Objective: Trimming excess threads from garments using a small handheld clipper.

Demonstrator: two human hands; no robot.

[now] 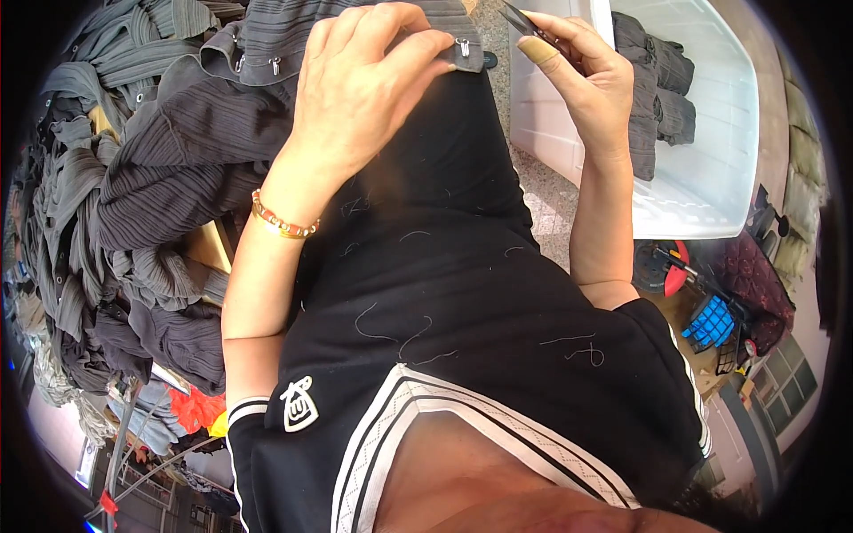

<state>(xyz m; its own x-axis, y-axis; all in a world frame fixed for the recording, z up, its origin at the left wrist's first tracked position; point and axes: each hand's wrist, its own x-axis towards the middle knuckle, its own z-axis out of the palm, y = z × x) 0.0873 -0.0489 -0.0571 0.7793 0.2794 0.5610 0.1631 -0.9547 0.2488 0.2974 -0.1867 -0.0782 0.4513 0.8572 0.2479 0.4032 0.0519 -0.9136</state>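
A dark grey ribbed garment (271, 25) with small metal hooks along its band lies over my lap. My left hand (360, 84) is on its edge, thumb and finger pinched at the cloth beside one metal hook (461, 47). In my right hand (597, 84), a pair of small dark thread snips (522, 19) is held with the blades pointing up and left, apart from the garment. A yellowish cover (538, 49) wraps the right thumb's tip. Part of the snips is hidden by the fingers.
A large pile of grey ribbed garments (160, 169) is heaped on my left. At my right stands a white plastic bin (711, 191) holding several folded grey garments (653, 89). A blue mesh item (709, 322) and dark red quilted fabric (755, 289) lie beyond my right elbow.
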